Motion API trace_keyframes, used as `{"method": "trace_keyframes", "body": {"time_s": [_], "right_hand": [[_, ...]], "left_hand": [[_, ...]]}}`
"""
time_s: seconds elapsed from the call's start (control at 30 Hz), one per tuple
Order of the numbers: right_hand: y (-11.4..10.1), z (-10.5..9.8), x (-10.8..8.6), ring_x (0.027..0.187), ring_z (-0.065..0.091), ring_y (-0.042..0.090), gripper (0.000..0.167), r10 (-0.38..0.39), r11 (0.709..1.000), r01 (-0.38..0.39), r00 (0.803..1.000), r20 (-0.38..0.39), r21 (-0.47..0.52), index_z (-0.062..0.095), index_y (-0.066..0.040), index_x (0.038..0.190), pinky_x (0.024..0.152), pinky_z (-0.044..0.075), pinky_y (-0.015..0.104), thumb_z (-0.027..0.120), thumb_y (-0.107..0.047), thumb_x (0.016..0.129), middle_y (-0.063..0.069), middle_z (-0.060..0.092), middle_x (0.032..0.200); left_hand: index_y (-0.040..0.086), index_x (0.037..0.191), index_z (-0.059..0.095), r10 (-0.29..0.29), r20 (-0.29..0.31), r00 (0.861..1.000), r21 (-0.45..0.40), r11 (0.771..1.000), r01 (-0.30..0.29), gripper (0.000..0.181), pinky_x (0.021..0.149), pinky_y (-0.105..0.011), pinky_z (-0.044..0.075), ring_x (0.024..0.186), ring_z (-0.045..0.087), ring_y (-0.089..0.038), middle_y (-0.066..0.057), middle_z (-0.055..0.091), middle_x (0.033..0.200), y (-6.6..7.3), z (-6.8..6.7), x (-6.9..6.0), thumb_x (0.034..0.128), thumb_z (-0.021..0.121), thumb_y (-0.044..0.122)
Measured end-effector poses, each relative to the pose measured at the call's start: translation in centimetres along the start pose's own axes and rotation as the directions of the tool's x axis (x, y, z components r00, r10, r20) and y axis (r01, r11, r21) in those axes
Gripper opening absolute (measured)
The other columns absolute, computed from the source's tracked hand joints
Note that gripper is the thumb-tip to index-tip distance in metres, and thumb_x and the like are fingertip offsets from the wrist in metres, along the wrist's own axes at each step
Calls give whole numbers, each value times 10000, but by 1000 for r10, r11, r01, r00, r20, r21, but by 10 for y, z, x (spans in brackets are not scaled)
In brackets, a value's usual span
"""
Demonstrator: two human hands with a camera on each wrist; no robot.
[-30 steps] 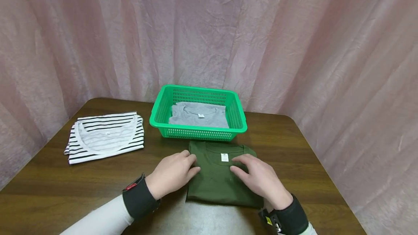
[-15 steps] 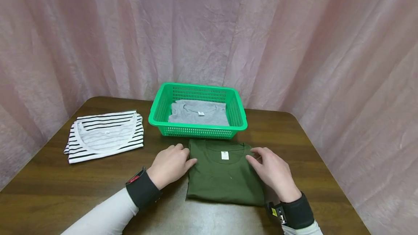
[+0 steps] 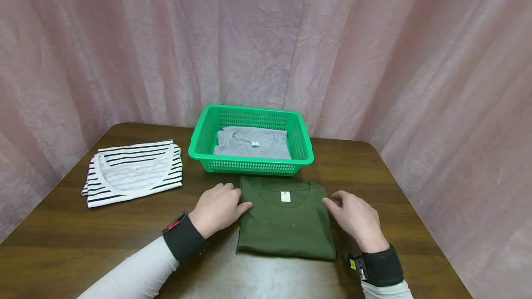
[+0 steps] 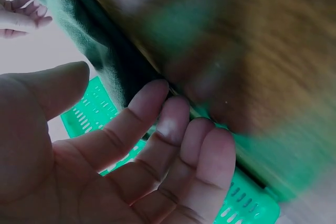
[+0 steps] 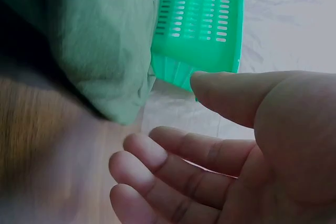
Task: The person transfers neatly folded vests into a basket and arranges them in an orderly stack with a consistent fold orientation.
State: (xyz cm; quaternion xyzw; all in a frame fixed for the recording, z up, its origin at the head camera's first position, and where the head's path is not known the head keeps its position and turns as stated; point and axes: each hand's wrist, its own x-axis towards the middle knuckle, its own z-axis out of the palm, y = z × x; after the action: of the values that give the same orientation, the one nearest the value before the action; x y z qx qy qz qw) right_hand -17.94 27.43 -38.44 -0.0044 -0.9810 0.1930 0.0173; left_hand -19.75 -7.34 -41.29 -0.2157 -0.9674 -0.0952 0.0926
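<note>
A folded dark green T-shirt (image 3: 287, 225) lies flat on the table, its neckline with a white label facing the far side. At its left edge is my left hand (image 3: 217, 209), the thumb over the border. In the left wrist view the fingertips (image 4: 176, 114) meet the table by the shirt's side, with the thumb apart and no cloth pinched. Beside the right edge my right hand (image 3: 357, 218) hovers with fingers loosely bent. The right wrist view shows a gap between its thumb (image 5: 226, 90) and fingers, and the shirt's corner (image 5: 118, 103) just beyond them.
Behind the shirt stands a green plastic basket (image 3: 253, 164) holding a folded grey T-shirt (image 3: 257, 148). A folded black-and-white striped shirt (image 3: 135, 174) lies at the left of the wooden table (image 3: 374, 174). Pink curtains (image 3: 257, 36) hang behind.
My right hand has moved off the shirt's front to the right, past its right edge. The left hand has shifted slightly along the left edge. The shirt has stayed in place.
</note>
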Motion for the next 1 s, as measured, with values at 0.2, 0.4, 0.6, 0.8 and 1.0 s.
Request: {"method": "trace_keyframes", "body": {"time_s": [0.2,0.4,0.6,0.8,1.0], "right_hand": [[3,0,1,928,730,251,405,32,999,-30,998,49,-33,831,-112,1173,753,562,513,694,-477,1064,39,798,1076],[5,4,3,775,635,171,367,37,998,-32,994,104,-52,857,-144,1063,659,495,417,709,-480,1055,-38,731,893],[3,11,3,706,572,167,332,14,999,-8,991,130,-47,837,-195,914,622,443,383,720,-474,1051,-56,611,739],[0,16,2,657,528,155,392,4,999,2,993,117,-48,737,-201,763,595,407,368,751,-490,1027,-70,527,673],[-3,20,1,599,371,128,573,-13,999,16,993,119,-27,466,-206,612,568,288,341,793,-488,989,-94,319,623]], "left_hand": [[45,897,777,-6,15,1000,7,1000,6,402,663,-455,547,753,631,-295,-71,640,775,2,-1,2,1019,808,427],[141,669,625,-21,59,998,0,1000,21,498,556,-438,501,629,597,-252,-11,533,618,3,0,5,1026,794,444],[165,638,582,-33,83,996,9,999,33,539,547,-450,505,631,621,-259,-6,532,606,5,1,7,1030,776,480],[159,642,588,-47,98,994,15,999,46,541,548,-461,514,637,632,-256,-15,547,616,7,1,8,1028,773,490],[169,622,567,-59,113,992,22,998,57,564,534,-455,502,608,614,-231,-12,531,607,8,2,9,1028,765,507]]}}
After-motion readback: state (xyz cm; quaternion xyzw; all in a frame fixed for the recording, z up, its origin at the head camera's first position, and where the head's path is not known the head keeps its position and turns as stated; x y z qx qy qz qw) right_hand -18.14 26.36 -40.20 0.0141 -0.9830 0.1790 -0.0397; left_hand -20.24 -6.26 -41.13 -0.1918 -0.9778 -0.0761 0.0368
